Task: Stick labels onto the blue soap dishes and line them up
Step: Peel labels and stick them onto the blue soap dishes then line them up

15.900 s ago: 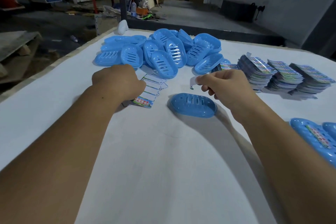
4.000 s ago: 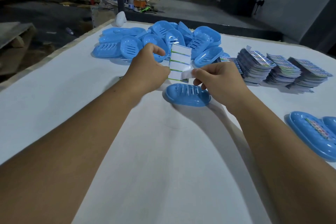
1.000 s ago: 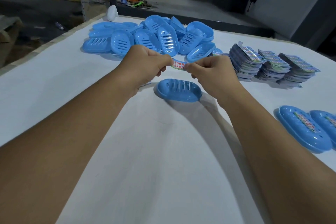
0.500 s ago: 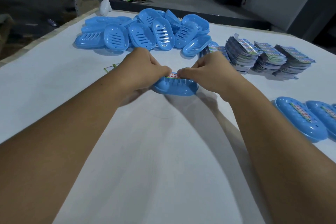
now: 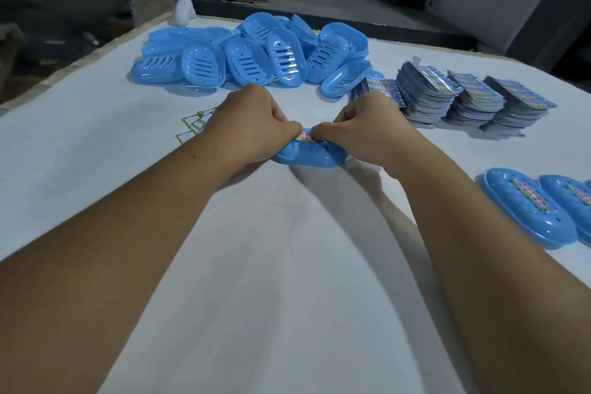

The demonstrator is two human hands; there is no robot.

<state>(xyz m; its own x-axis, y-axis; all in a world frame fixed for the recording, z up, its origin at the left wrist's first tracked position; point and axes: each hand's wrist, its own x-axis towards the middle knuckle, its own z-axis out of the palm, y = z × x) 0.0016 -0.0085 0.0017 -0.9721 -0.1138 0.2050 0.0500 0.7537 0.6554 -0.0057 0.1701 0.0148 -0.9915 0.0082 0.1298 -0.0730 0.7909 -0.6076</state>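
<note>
Head view: both forearms reach toward 12 o'clock, meeting over one soap dish (image 5: 308, 155) on the white table (image 5: 287, 265). Left hand (image 5: 252, 128) and right hand (image 5: 367, 131), fingers curled, press a label (image 5: 305, 136) onto it, thumb tips nearly touching; unlabelled dishes (image 5: 249, 57) are heaped at 12 o'clock

A white surface (image 5: 287, 281) carries a loose heap of blue soap dishes (image 5: 252, 56) at its far side. Stacks of printed label sheets (image 5: 463, 99) sit to the right of the heap. Two labelled dishes (image 5: 527, 208) lie side by side at the right edge. Peeled backing sheets (image 5: 195, 125) lie at centre-left, and one dish (image 5: 307, 155) rests mid-surface.
</note>
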